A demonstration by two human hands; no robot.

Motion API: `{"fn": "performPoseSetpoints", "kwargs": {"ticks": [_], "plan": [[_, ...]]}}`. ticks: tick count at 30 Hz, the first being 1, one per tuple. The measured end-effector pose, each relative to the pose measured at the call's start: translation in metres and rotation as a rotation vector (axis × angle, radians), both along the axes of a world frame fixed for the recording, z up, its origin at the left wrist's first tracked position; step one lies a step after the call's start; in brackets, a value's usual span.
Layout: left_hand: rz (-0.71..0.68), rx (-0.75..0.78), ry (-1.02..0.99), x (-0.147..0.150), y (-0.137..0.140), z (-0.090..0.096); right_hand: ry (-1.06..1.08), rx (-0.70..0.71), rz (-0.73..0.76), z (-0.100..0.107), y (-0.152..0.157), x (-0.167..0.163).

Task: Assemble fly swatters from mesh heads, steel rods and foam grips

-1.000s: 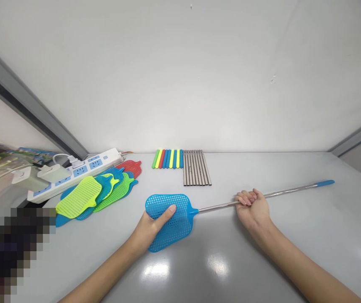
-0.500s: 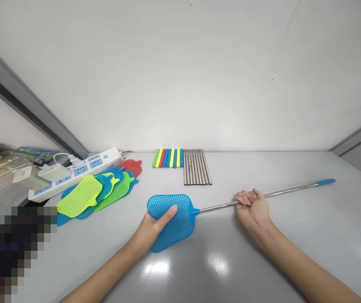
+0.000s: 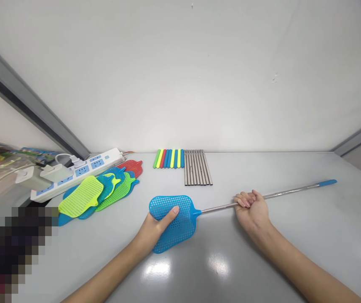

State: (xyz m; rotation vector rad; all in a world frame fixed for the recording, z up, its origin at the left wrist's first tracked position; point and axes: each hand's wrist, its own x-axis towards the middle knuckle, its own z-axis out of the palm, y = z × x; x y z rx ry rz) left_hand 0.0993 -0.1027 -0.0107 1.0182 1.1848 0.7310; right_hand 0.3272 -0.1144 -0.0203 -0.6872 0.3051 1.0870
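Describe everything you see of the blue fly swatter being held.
The blue fly swatter has a perforated, plastic-looking paddle with a tapering neck, a shiny, metal-looking rod and a blue end piece. Assembled, it slants across the view, paddle at left, end piece at right. The left hand's grip clasps the paddle; the right hand's grip wraps the rod. Contact with the table is unclear.
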Motion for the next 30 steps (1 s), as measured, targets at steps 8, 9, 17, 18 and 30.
{"fn": "performPoseSetpoints", "kwargs": {"ticks": [8,9,17,18,30], "plan": [[0.002,0.002,0.009,-0.001,0.001,-0.002,-0.001,0.015,-0.001,-0.004,-0.001,-0.003],[0.001,0.003,0.008,-0.001,0.001,-0.002,-0.007,0.014,0.000,-0.004,-0.001,-0.003],[-0.001,-0.012,-0.004,-0.001,0.001,-0.003,-0.065,-0.018,-0.009,-0.004,-0.002,-0.008],[0.001,-0.014,-0.004,-0.001,0.002,-0.003,-0.074,-0.018,-0.010,-0.005,-0.002,-0.009],[0.014,-0.028,0.011,0.001,0.001,0.004,-0.151,-0.043,0.012,-0.005,-0.003,-0.013]]}}
